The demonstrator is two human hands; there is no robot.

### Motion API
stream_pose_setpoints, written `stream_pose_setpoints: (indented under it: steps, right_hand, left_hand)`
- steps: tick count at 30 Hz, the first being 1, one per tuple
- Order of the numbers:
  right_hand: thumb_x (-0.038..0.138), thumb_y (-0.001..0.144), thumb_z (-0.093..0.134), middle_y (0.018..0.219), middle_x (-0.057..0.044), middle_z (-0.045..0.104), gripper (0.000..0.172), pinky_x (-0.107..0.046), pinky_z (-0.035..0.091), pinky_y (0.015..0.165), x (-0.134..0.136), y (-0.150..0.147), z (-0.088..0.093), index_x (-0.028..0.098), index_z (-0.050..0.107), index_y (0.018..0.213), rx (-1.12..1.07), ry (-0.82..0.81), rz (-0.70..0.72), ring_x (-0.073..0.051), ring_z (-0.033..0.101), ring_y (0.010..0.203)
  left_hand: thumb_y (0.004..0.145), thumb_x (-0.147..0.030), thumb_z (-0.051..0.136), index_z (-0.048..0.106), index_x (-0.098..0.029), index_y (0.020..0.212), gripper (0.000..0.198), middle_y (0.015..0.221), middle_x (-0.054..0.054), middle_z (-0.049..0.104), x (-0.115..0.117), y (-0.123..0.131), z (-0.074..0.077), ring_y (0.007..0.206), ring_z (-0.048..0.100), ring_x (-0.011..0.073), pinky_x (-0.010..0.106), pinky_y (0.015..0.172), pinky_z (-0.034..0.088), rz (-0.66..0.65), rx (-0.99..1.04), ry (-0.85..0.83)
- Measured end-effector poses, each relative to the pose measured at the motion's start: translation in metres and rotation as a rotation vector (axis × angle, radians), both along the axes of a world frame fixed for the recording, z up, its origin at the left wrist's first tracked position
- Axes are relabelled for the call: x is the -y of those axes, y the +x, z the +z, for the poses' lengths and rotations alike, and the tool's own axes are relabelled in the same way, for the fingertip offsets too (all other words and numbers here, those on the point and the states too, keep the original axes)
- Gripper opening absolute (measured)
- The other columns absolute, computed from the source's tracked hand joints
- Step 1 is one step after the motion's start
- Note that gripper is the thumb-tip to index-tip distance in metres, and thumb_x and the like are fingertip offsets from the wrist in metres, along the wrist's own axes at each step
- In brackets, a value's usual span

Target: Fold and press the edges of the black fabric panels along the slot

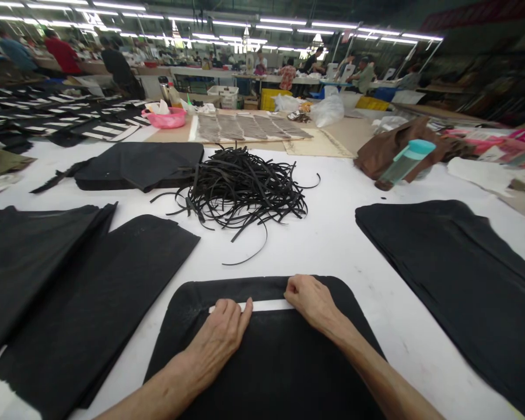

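Clamps a white strip (269, 305) near the far edge of a black panel (266, 361) in the grip of the right hand (311, 296), resting the left hand (225, 329) over it with unclear grip.

No lettering can be read; the red banner (476, 14) is too blurred

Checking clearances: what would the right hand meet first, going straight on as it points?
Beyond the black panel, the right hand would likely meet the black strips first; depth is unclear.
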State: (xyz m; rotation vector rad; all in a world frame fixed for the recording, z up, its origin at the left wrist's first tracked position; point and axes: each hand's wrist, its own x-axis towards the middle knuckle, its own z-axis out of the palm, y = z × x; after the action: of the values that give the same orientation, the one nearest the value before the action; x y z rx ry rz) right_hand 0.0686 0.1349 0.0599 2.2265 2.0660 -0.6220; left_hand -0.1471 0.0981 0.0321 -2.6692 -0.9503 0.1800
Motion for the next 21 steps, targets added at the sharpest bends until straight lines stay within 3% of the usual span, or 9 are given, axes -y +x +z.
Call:
stream_pose_setpoints:
  steps: [6,12,14,18,21]
  right_hand:
    - [0.015,0.072,0.048,0.075,-0.004,0.066,0.017,-0.026,0.034,0.063,0.0,0.001,-0.005,0.019,0.062,0.065,0.017,0.0,0.008,-0.018,0.059,0.075]
    - [0.017,0.074,0.049,0.076,-0.003,0.065,0.015,-0.026,0.034,0.064,0.003,0.002,-0.006,0.02,0.062,0.067,0.018,0.013,0.021,-0.018,0.058,0.076]
    - [0.018,0.075,0.05,0.076,-0.003,0.065,0.014,-0.025,0.034,0.065,0.004,0.003,-0.005,0.02,0.061,0.068,0.008,0.009,0.021,-0.017,0.057,0.077]
    - [0.019,0.077,0.048,0.075,-0.003,0.062,0.014,-0.025,0.034,0.064,0.005,0.003,-0.001,0.02,0.059,0.067,-0.006,0.0,0.021,-0.016,0.056,0.075]
    - [0.02,0.078,0.047,0.075,-0.003,0.061,0.015,-0.026,0.033,0.063,0.005,0.002,0.0,0.019,0.057,0.067,-0.012,-0.006,0.026,-0.017,0.055,0.074]
  left_hand:
    - [0.077,-0.013,0.044,0.028,-0.024,0.136,0.062,0.076,0.003,0.054,0.001,0.012,-0.009,0.072,0.054,0.019,0.035,0.069,0.044,0.071,-0.091,0.135]
    - [0.08,-0.014,0.041,0.012,-0.029,0.14,0.068,0.097,0.006,0.056,0.005,0.012,-0.015,0.095,0.054,0.0209,0.04,0.086,0.041,0.079,-0.004,0.226]
    - [0.08,-0.012,0.039,0.018,-0.026,0.139,0.064,0.098,0.006,0.055,0.002,0.005,-0.01,0.097,0.053,0.0208,0.039,0.088,0.04,0.053,0.011,0.171]
    - [0.079,-0.007,0.038,0.034,-0.014,0.131,0.052,0.092,0.006,0.055,-0.005,-0.019,0.002,0.083,0.051,0.0196,0.036,0.079,0.044,0.026,0.059,-0.125]
    - [0.079,-0.003,0.035,0.038,-0.009,0.127,0.049,0.098,0.008,0.054,-0.002,-0.037,0.003,0.086,0.049,0.0208,0.036,0.078,0.044,0.079,0.09,-0.175]
